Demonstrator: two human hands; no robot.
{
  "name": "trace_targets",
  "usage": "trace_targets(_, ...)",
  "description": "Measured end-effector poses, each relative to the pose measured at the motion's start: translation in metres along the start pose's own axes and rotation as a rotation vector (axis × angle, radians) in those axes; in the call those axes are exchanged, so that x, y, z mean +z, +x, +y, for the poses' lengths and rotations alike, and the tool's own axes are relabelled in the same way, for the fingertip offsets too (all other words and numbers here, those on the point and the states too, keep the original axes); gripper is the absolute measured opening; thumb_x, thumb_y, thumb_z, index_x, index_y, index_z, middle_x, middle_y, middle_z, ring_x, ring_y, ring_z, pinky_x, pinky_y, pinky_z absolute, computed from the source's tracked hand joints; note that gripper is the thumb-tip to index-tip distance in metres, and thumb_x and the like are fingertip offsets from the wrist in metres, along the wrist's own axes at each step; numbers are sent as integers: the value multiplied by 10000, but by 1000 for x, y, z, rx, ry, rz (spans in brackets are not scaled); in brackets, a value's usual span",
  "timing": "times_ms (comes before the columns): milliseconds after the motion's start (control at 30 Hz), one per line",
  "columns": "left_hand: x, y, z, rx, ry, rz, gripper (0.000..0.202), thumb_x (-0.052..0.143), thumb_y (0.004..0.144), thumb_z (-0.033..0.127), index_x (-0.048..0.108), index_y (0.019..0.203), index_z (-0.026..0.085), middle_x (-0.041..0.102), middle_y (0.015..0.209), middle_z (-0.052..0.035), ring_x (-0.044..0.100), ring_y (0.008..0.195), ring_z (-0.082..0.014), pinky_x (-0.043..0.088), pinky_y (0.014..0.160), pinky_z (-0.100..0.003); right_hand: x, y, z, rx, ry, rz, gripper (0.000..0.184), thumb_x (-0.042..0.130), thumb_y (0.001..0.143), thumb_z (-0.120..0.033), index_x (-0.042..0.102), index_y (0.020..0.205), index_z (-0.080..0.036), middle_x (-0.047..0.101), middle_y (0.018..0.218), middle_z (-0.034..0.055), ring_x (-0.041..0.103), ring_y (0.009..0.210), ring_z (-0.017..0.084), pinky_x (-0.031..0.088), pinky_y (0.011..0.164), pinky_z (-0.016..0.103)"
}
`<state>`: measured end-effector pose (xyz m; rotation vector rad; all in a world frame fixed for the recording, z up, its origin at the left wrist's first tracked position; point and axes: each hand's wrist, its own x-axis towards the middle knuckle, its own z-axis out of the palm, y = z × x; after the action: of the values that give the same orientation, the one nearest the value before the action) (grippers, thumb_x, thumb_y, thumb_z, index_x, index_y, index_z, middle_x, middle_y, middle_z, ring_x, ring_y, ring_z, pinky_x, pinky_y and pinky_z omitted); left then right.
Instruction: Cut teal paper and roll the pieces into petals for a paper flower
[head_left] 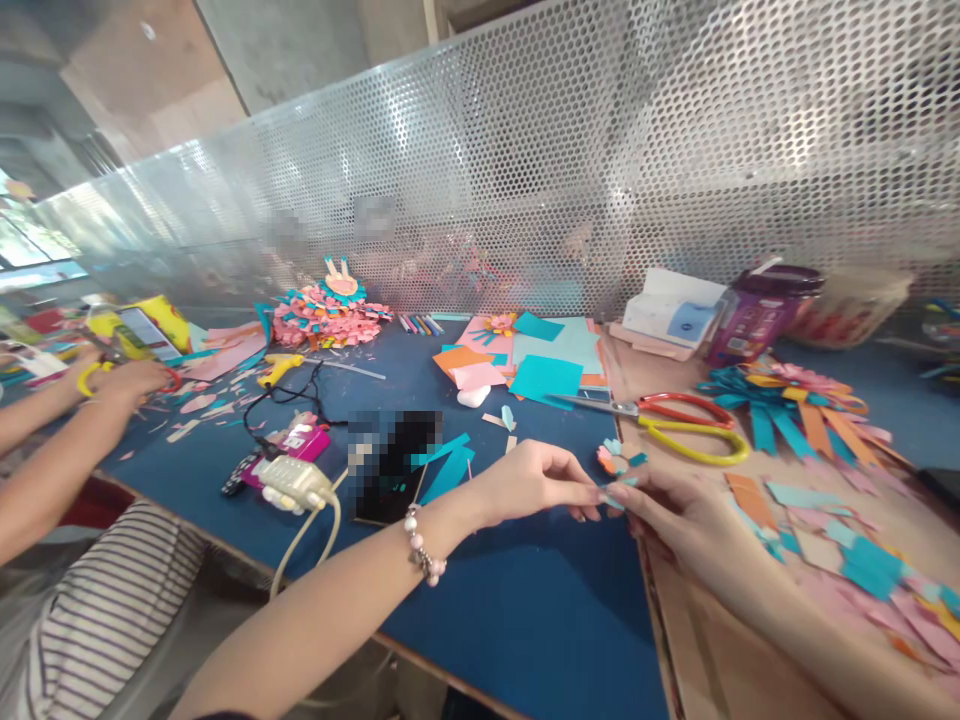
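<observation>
My left hand, with a beaded bracelet on its wrist, pinches a small piece of light blue paper above the blue table. On the other side of that piece, my right hand has its thumb and fingers closed on it too. Most of the paper is hidden by my fingertips. Just beyond them lies a small paper flower in orange, pink and teal. Scissors with red and yellow handles rest behind my right hand, blades pointing left.
Cut paper strips cover the cardboard on the right. A phone, a power strip and a yellow glue gun lie left. Coloured sheets sit behind. A co-worker's hands hold scissors at far left.
</observation>
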<state>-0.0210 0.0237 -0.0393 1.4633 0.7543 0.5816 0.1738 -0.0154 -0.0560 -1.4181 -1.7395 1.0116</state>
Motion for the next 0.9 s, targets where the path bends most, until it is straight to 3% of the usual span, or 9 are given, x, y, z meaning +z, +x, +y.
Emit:
trace_targets(167, 0, 1, -1, 14, 10, 40, 246, 693, 708, 355, 642, 743, 117, 668, 716, -58, 586, 638, -116, 464, 641, -264, -2, 4, 2, -41, -3, 19, 367, 543, 814, -522, 618, 687, -186, 451, 519, -38, 376, 463, 83, 287, 432, 211)
trace_targets(300, 1, -1, 3, 15, 66, 49, 251, 689, 709, 362, 637, 738, 118, 669, 721, -63, 572, 623, -110, 457, 623, -255, -2, 5, 3, 30, 63, -12, 400, 543, 806, -543, 615, 661, -177, 417, 510, -47, 332, 460, 74, 243, 431, 212)
trace_targets(567, 5, -2, 1, 49, 97, 76, 240, 641, 745, 378, 605, 761, 141, 635, 708, -32, 585, 663, -127, 460, 674, -278, 0, -3, -9, 21, -4, -7, 411, 532, 803, -546, 602, 633, -179, 501, 540, -22, 402, 481, 91, 287, 436, 218)
trace_targets(667, 4, -2, 0, 51, 98, 52, 191, 636, 752, 329, 606, 784, 143, 624, 709, -22, 585, 671, -121, 455, 673, -268, 2, -4, -10, -54, -69, -14, 396, 522, 817, -533, 609, 647, -186, 553, 574, -4, 460, 517, 110, 351, 463, 226)
trace_targets(767, 4, -2, 0, 33, 98, 62, 172, 614, 766, 315, 612, 807, 148, 635, 719, -25, 584, 680, -119, 437, 644, -251, 5, -4, -4, -150, -97, 59, 321, 535, 828, -506, 625, 851, -198, 602, 682, 18, 510, 549, 126, 421, 478, 239)
trace_targets(833, 4, -3, 1, 9, 95, 87, 180, 602, 770, 323, 617, 820, 151, 639, 743, -28, 570, 659, -115, 420, 596, -239, 6, -3, 2, -315, -140, 195, 334, 570, 827, -458, 573, 1059, -217, 621, 875, 57, 560, 627, 142, 476, 525, 262)
trace_targets(900, 5, -4, 2, -16, 71, 92, 177, 596, 767, 318, 621, 822, 152, 625, 774, -21, 550, 610, -101, 416, 570, -241, 6, -3, 6, -544, -254, 318, 352, 602, 833, -364, 530, 1157, -249, 577, 1058, 88, 597, 814, 184, 513, 672, 315)
